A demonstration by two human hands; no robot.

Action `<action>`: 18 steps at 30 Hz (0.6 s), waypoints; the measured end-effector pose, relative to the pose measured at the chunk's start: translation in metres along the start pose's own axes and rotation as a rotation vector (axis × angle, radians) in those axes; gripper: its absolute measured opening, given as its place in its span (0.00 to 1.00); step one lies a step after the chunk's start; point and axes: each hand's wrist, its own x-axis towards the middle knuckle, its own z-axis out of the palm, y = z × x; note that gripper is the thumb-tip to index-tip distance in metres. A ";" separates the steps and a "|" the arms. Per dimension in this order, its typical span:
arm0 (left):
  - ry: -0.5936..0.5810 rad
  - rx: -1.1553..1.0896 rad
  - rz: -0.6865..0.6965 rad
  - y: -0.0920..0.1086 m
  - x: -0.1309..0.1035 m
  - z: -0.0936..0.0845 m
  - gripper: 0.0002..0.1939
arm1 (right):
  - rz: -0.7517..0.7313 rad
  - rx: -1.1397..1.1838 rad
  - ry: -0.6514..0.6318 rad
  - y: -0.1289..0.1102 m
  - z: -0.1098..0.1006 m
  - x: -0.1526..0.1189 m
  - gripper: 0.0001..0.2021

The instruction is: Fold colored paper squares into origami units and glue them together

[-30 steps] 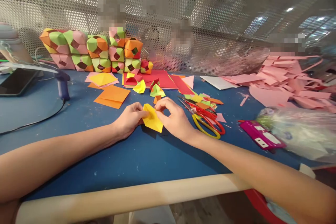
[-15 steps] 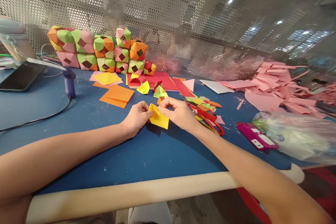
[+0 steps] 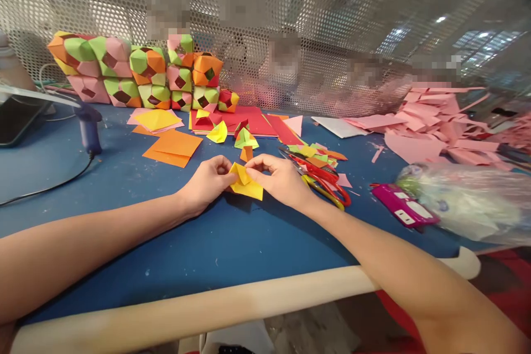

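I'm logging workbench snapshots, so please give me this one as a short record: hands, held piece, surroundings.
Left hand: pinching the left side of the yellow paper
Right hand: fingers on its right side
Held piece: yellow paper, folded
Surface: blue table
Left of centre: orange paper
Right of right hand: scissors
Back left: stacked paper balls
Far right: pink paper strips, plastic bag

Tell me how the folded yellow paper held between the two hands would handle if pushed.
The yellow paper is probably very light, being a small, thin sheet. It likely bends easily, though its visible folds may stiffen it somewhat. It seems unlikely to roll, given its flat, angular panels.
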 end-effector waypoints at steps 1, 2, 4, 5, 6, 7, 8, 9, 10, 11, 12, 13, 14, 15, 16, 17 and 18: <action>-0.023 -0.007 -0.011 0.001 0.000 0.000 0.04 | -0.003 -0.006 0.007 -0.001 0.000 -0.001 0.06; -0.051 -0.014 -0.025 0.002 0.000 0.000 0.03 | -0.007 -0.010 0.012 -0.002 0.000 -0.001 0.05; -0.104 -0.023 -0.052 0.004 -0.001 -0.001 0.04 | -0.014 -0.014 0.022 -0.004 0.000 -0.002 0.05; -0.121 -0.022 -0.062 0.005 -0.002 -0.001 0.04 | -0.019 -0.017 0.026 -0.005 0.000 -0.002 0.04; -0.132 -0.017 -0.066 0.005 -0.002 -0.002 0.04 | -0.026 -0.024 0.032 -0.006 -0.001 -0.003 0.04; -0.141 -0.012 -0.068 0.006 -0.002 -0.002 0.05 | -0.035 -0.034 0.038 -0.006 -0.001 -0.003 0.04; -0.148 -0.009 -0.067 0.005 -0.002 -0.003 0.05 | -0.048 -0.046 0.044 -0.007 -0.001 -0.003 0.04; -0.154 -0.008 -0.066 0.005 -0.002 -0.003 0.06 | -0.061 -0.060 0.051 -0.007 -0.001 -0.003 0.04; -0.160 -0.010 -0.064 0.005 -0.002 -0.003 0.06 | -0.075 -0.074 0.057 -0.007 -0.001 -0.003 0.04; -0.166 -0.015 -0.066 0.005 -0.002 -0.003 0.07 | -0.088 -0.088 0.063 -0.007 -0.002 -0.003 0.04; -0.170 -0.020 -0.071 0.004 -0.002 -0.003 0.08 | -0.100 -0.100 0.069 -0.007 -0.002 -0.004 0.05; -0.170 -0.018 -0.077 0.004 -0.002 -0.003 0.08 | -0.112 -0.111 0.075 -0.007 -0.002 -0.004 0.05; -0.166 -0.010 -0.084 0.004 -0.001 -0.003 0.09 | -0.124 -0.119 0.079 -0.007 -0.001 -0.004 0.05; -0.154 0.001 -0.089 0.004 -0.001 -0.003 0.08 | -0.134 -0.125 0.083 -0.006 -0.001 -0.005 0.05; -0.138 0.013 -0.091 0.004 -0.001 -0.003 0.08 | -0.141 -0.126 0.082 -0.006 -0.001 -0.005 0.05; -0.119 0.023 -0.089 0.004 -0.001 -0.002 0.08 | -0.143 -0.124 0.082 -0.006 0.000 -0.006 0.05; -0.105 0.027 -0.084 0.004 -0.001 -0.002 0.07 | -0.142 -0.119 0.082 -0.006 0.001 -0.006 0.05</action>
